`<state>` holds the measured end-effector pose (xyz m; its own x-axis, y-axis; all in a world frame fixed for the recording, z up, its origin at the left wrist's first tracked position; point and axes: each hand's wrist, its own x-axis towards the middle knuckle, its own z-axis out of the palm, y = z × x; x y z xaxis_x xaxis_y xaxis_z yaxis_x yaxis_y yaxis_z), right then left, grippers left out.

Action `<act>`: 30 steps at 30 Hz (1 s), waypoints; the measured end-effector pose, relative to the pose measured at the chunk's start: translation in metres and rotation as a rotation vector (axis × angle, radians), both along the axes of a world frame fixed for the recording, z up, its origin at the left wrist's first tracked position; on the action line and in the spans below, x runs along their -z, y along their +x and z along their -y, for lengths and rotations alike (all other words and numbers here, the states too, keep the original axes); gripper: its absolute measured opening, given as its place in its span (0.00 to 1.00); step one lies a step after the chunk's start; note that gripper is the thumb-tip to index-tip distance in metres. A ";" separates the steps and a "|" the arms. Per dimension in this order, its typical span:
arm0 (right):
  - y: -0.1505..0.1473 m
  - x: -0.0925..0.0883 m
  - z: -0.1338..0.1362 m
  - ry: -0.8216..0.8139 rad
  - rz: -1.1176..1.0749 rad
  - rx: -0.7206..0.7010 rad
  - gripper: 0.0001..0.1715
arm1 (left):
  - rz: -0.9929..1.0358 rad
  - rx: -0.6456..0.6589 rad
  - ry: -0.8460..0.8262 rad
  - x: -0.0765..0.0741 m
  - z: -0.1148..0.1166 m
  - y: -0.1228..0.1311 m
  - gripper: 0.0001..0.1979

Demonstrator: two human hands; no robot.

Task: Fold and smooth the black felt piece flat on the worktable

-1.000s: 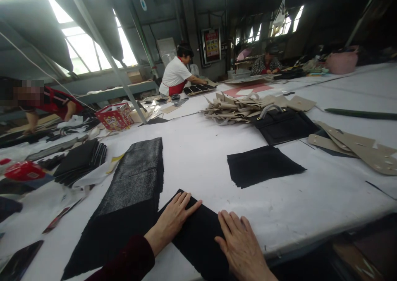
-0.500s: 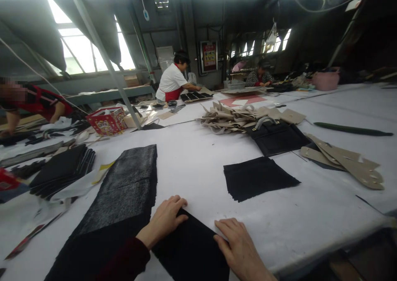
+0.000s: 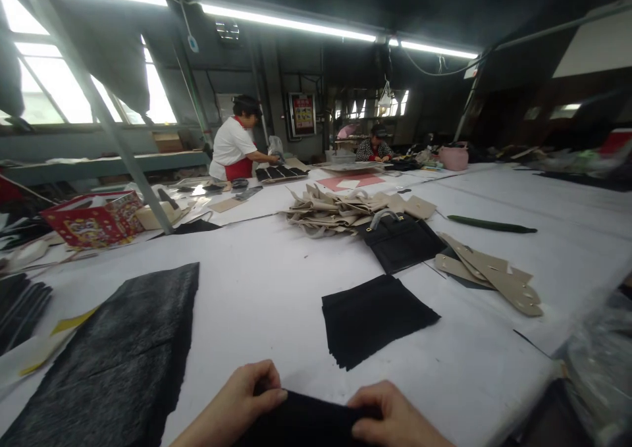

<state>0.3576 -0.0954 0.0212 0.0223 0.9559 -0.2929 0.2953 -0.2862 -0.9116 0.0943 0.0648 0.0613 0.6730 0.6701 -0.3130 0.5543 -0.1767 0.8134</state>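
Note:
At the bottom edge, a black fabric piece (image 3: 309, 417) is gripped by both my hands. My left hand (image 3: 247, 394) curls its fingers over the piece's left top edge. My right hand (image 3: 390, 414) pinches the right top edge, fingers closed. A stack of black fabric squares (image 3: 370, 315) lies on the white table (image 3: 266, 289) just beyond my hands. A long stack of dark grey felt (image 3: 113, 361) lies to the left of my left hand.
Beige cut pieces (image 3: 345, 207), a black bag (image 3: 402, 243) and beige straps (image 3: 488, 272) lie farther back. A red box (image 3: 93, 218) stands at left. Two people work at far tables. A slanted metal pole (image 3: 113, 137) crosses the left side.
Both hands went from lying flat on the black piece to gripping its far edge and drawing it toward me. The camera tilted up and turned left.

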 end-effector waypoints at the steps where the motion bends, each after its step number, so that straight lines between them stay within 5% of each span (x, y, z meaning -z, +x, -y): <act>1: 0.024 -0.014 -0.009 -0.030 0.008 -0.006 0.15 | 0.021 -0.008 0.021 0.003 -0.003 0.019 0.12; 6: 0.139 -0.054 -0.081 0.079 0.475 0.012 0.15 | 0.056 -0.102 0.330 0.017 -0.027 0.127 0.06; 12: 0.196 -0.039 -0.150 0.142 0.873 0.107 0.12 | -0.005 -0.138 0.545 0.034 -0.058 0.204 0.01; 17: 0.180 -0.008 -0.162 0.291 1.103 0.116 0.16 | -0.031 -0.057 0.656 0.048 -0.070 0.213 0.17; 24: 0.142 0.031 -0.152 0.433 1.165 -0.032 0.27 | -0.032 0.072 0.751 0.063 -0.069 0.208 0.20; 30: 0.120 0.039 -0.140 0.440 1.181 -0.075 0.33 | -0.006 0.191 0.940 0.072 -0.057 0.198 0.32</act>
